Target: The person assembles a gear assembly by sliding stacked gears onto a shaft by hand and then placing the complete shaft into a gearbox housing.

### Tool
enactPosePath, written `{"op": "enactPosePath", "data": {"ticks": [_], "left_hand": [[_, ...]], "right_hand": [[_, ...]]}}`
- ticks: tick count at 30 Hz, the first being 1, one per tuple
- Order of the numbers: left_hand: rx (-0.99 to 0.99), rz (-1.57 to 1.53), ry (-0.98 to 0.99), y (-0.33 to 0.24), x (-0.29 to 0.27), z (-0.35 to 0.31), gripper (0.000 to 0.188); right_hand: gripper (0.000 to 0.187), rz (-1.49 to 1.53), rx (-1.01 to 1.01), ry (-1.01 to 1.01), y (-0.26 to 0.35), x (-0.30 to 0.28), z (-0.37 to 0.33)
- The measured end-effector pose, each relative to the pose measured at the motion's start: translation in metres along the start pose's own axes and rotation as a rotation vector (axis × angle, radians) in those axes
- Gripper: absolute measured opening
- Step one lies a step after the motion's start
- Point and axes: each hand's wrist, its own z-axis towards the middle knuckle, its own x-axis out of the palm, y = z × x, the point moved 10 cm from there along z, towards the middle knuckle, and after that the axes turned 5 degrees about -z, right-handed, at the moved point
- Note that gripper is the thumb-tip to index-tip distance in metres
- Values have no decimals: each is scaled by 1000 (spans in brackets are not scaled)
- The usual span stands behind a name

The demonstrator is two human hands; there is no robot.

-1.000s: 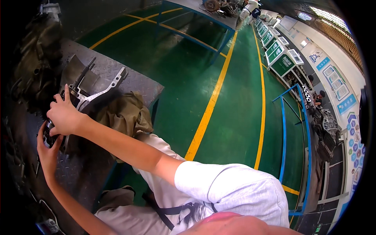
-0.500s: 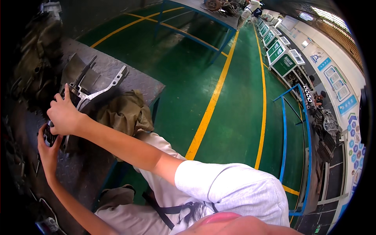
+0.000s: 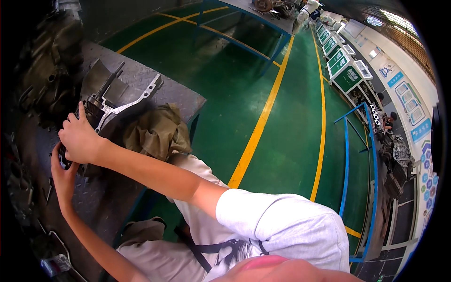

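A metal gearbox housing point(image 3: 136, 98) with a pale bracket-like rim lies on the steel bench, and a toothed gear shaft point(image 3: 94, 109) runs along its near side. My right hand point(image 3: 81, 137) reaches over the shaft's near end, its index finger stretched out beside the gear and the other fingers curled down. Just below it, my left hand point(image 3: 63, 176) curls thumb and fingers round a dark metal part point(image 3: 64, 159). The two hands close on the same spot, and they hide most of that part.
A crumpled olive cloth point(image 3: 159, 131) lies at the corner of the steel bench point(image 3: 183, 94). Dark greasy machine castings point(image 3: 51, 75) crowd the bench's left side. A blue-legged table point(image 3: 244, 14) stands beyond, and a blue frame point(image 3: 345, 155) stands to the right.
The whole view has shifted slightly, so bench and hands appear a little further right. Both hands stay at the dark metal part, the right index finger still stretched out.
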Motion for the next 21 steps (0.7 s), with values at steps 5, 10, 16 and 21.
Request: {"op": "enactPosePath", "data": {"ticks": [5,10,16,21], "left_hand": [[22,20,-24,2,-1,1,56],[51,12,-18,0,1,-1,54],[5,-7,-19,-9,0,-4,54],[-16,14,-39,-6,0,-4,56]], "right_hand": [[32,-7,50,-56,2,-5,2],[33,31,36,-30,-1,-2,-2],[36,77,12,27,0,-4,-4],[32,-48,0,-12,9,-2,-3]]}}
